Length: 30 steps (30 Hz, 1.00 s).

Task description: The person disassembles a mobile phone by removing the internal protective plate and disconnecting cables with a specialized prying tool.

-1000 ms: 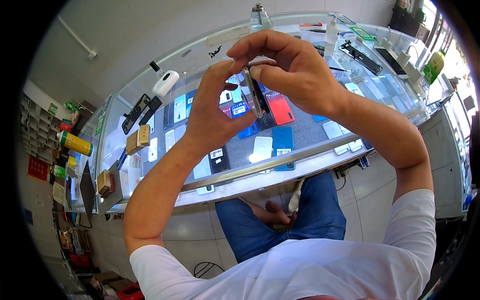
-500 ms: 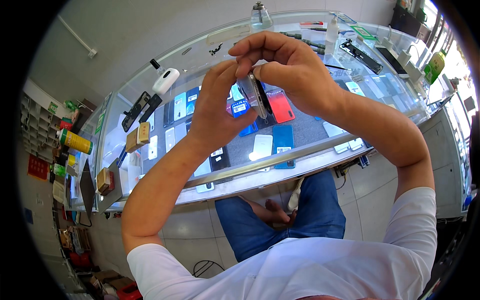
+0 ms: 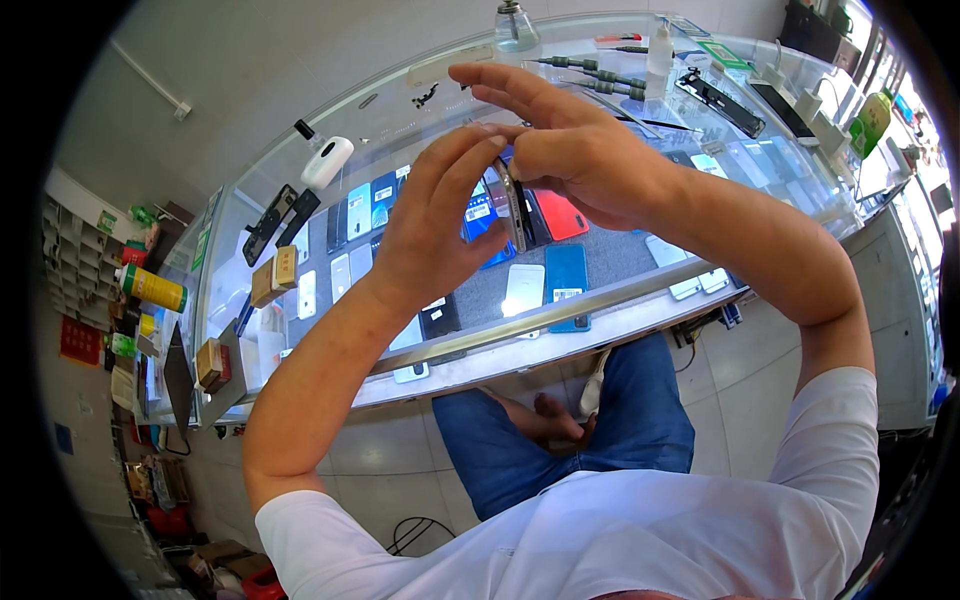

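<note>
Above the glass counter, a smartphone (image 3: 513,205) stands on its edge between my hands, its thin metal side toward me. My left hand (image 3: 430,215) is closed round it, the thumb near its lower end and the fingers at its upper end. My right hand (image 3: 585,155) pinches at the top of the phone with thumb and forefinger, the other fingers stretched out. A dark flat panel (image 3: 535,218) shows just right of the phone; whether it is joined to it I cannot tell. The fingertips partly hide the phone's upper end.
Under the glass of the counter (image 3: 600,300) lie several phones, among them a red phone (image 3: 562,213). On top are screwdrivers (image 3: 600,75), a phone frame (image 3: 720,105), a clear dropper bottle (image 3: 660,50), a glass bottle (image 3: 515,28), a white rounded device (image 3: 327,162) and small boxes (image 3: 275,275).
My right hand has shifted slightly right and its outer fingers have straightened. The phone has turned a little more upright. Screwdrivers behind the hand show more fully.
</note>
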Each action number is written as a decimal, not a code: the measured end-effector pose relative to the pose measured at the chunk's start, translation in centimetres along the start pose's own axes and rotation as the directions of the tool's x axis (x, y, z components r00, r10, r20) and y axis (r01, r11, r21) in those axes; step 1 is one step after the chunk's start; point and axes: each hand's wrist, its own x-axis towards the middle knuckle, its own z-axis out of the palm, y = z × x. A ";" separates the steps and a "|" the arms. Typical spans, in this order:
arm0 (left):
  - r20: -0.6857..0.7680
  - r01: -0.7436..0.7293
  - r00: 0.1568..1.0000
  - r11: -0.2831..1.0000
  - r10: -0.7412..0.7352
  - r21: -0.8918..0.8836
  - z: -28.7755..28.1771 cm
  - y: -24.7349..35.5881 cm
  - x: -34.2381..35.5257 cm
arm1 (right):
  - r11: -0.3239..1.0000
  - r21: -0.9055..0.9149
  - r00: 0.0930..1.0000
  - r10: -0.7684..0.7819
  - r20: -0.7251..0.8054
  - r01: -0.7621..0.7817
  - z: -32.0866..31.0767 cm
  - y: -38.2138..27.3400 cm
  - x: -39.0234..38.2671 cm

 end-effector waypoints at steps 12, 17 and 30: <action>0.032 -0.086 0.996 0.993 0.084 0.081 0.2 0.5 0.1 | 0.994 0.041 0.991 0.108 -0.075 -0.105 0.2 0.5 -0.1; 0.031 -0.061 0.998 0.996 0.059 0.063 0.3 0.4 -0.1 | 0.991 0.079 0.989 0.117 -0.092 -0.110 0.0 1.1 0.3; -0.008 -0.256 0.965 0.942 0.264 0.218 0.2 0.5 -0.2 | 0.959 0.179 0.966 0.240 -0.092 -0.221 0.2 0.1 0.2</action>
